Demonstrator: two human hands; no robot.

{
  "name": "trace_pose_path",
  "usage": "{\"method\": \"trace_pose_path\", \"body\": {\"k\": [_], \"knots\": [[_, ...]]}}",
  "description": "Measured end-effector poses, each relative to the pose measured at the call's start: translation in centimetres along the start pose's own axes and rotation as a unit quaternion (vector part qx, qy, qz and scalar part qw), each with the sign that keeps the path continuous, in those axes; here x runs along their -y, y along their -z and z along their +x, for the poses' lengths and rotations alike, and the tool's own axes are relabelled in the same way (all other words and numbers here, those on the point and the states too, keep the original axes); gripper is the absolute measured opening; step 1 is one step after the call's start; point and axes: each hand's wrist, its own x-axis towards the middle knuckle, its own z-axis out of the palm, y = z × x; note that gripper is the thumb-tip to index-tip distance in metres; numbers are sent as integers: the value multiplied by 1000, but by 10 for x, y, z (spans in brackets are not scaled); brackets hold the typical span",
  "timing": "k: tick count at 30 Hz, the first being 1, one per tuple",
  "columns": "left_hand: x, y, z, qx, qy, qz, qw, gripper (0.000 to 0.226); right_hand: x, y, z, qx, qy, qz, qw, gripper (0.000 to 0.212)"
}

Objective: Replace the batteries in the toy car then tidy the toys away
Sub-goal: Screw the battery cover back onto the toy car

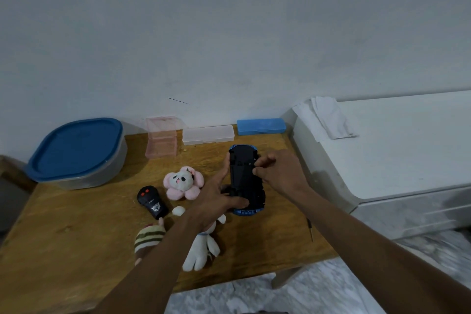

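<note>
The blue toy car (245, 181) lies upside down on the wooden table (76, 250), its black underside facing up. My left hand (216, 201) holds the car along its left side, thumb across the near end. My right hand (277, 171) has its fingertips curled onto the car's right edge near the far end; what they pinch is too small to tell. A black remote control (152, 201) with red buttons lies left of the car. A thin screwdriver (310, 231) lies near the table's right edge.
A pink panda flower plush (183, 182), a striped plush (149, 236) and a white plush (201, 250) lie near my left arm. A blue-lidded tub (79, 153) stands at back left. Pink (161, 143), clear (208, 134) and blue (261, 126) boxes line the wall. A white appliance (395, 155) stands at right.
</note>
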Motion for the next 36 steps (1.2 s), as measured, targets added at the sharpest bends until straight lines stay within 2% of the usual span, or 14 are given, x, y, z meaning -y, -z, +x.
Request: {"method": "trace_pose_path", "body": {"k": [5,7,13,20,27,31,33,36], "knots": [[-4,-8,1,-30,28,-84,996,67,-1,-1,-4,3,-5,0,1000,6],[-2,-10,2,-37,29,-82,996,62,-3,-3,-5,0,-6,0,1000,7],[12,-11,5,-59,22,-31,998,61,-11,-7,-9,-8,-23,-2,1000,10],[15,-19,6,-22,42,-49,998,75,-25,-2,-11,3,-66,12,998,25],[31,-39,17,-8,68,-96,993,78,-64,11,-15,-1,-123,76,990,12],[40,-55,22,-15,82,-120,989,79,-99,24,-19,-33,-166,11,985,7],[46,-61,25,-15,91,-125,988,80,-115,29,-25,-27,-191,-59,979,4],[53,-70,25,-10,102,-125,987,81,-135,29,-33,-5,-214,-95,972,9]]}}
